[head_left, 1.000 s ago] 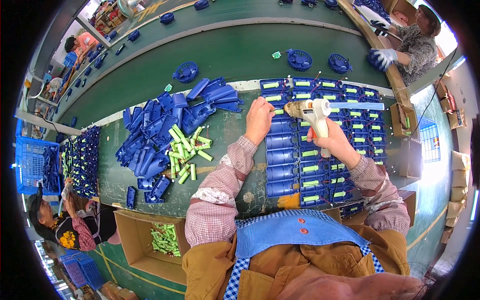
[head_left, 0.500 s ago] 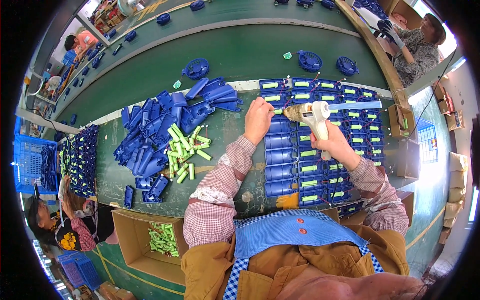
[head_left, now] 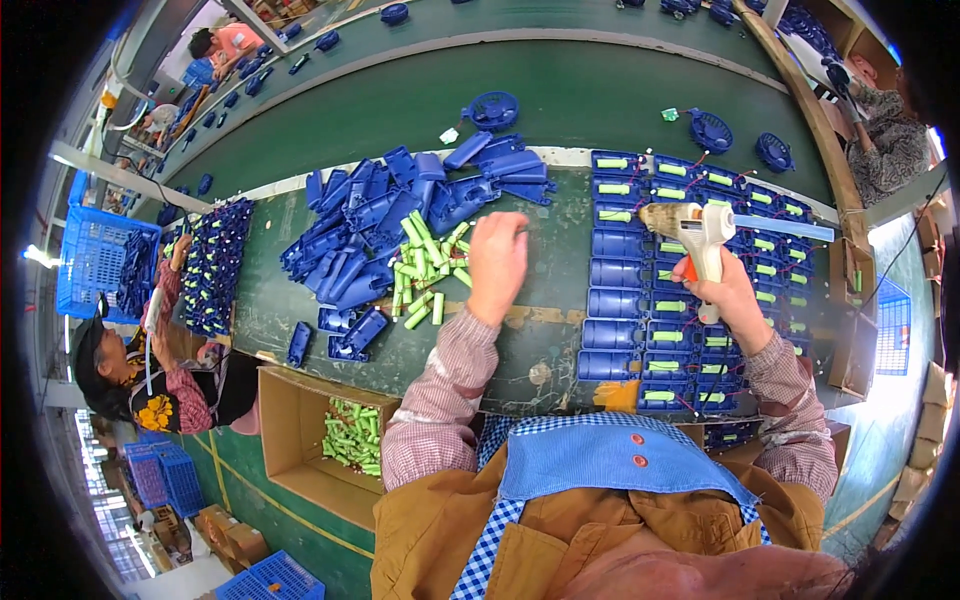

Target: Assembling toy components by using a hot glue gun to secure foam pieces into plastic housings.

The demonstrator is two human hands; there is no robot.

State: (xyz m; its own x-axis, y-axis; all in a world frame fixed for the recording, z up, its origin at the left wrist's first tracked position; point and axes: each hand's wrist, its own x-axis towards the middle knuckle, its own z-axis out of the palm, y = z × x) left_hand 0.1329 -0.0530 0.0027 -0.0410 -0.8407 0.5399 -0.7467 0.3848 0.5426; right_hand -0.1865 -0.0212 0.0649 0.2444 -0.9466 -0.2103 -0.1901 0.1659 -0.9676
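We see the right hand point(head_left: 722, 290) clamped on the handle of a glue gun point(head_left: 700, 232), whose nozzle points left over rows of blue cases point(head_left: 640, 300) just beside the left hand point(head_left: 497, 262). That left hand hovers with its grip loose and empty, fingers bent, near the green cells point(head_left: 425, 270) lying by a heap of blue shells point(head_left: 370, 215). All rest on a green worktop point(head_left: 540, 340), with a cardboard box point(head_left: 300, 440) of cells below its edge and other workers around.
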